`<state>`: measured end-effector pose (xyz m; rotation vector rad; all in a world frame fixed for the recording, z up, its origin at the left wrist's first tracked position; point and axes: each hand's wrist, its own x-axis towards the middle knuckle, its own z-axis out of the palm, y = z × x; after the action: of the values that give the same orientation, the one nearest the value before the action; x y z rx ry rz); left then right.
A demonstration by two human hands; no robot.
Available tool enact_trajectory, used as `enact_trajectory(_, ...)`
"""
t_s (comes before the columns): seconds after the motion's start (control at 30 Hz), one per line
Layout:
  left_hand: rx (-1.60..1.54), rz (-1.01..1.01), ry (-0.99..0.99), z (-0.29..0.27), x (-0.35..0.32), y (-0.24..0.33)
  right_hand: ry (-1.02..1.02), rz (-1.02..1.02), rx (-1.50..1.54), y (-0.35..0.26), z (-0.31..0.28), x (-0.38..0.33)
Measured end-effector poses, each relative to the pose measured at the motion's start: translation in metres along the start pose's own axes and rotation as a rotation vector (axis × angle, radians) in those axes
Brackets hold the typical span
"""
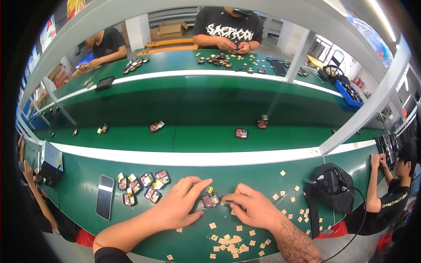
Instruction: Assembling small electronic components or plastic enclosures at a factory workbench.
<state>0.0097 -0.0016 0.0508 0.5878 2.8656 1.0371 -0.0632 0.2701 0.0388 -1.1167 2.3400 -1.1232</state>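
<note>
A small electronic module (210, 200) with a dark casing, a reddish circuit board and a yellow-tipped flex strip lies on the green bench between my hands. My left hand (182, 204) rests at its left side, thumb and forefinger spread apart, nothing gripped between them. From the right, my right hand (253, 205) pinches a thin metal tool, apparently tweezers (226, 202), whose tips reach the module's right edge. Several similar modules (147, 179) sit in a cluster beyond my left forearm. Many small beige square pads (232, 243) are scattered in front of and around my right hand.
A phone (105, 197) lies at left, and a black bag (329, 188) with a cable at right. A thin pointed tool (280, 200) lies near my right hand. Beyond the white rail (188, 158), a green conveyor belt (193, 133) carries modules. Other people sit across and at both sides.
</note>
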Motion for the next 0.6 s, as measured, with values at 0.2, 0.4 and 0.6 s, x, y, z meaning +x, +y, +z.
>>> enact_trajectory(0.2, 0.060, 0.033, 0.044, 0.033, 0.003, -0.008, 0.034, -0.019, -0.307, -0.009, 0.012, 0.002)
enact_trajectory(0.4, 0.103, 0.257, 0.090, 0.040, 0.003, -0.009, 0.036, 0.019, -0.429, -0.023, 0.016, -0.001)
enact_trajectory(0.6, 0.087, 0.241, 0.154, 0.037, 0.002, -0.001, 0.077, 0.054, -0.400, -0.025, 0.024, -0.001)
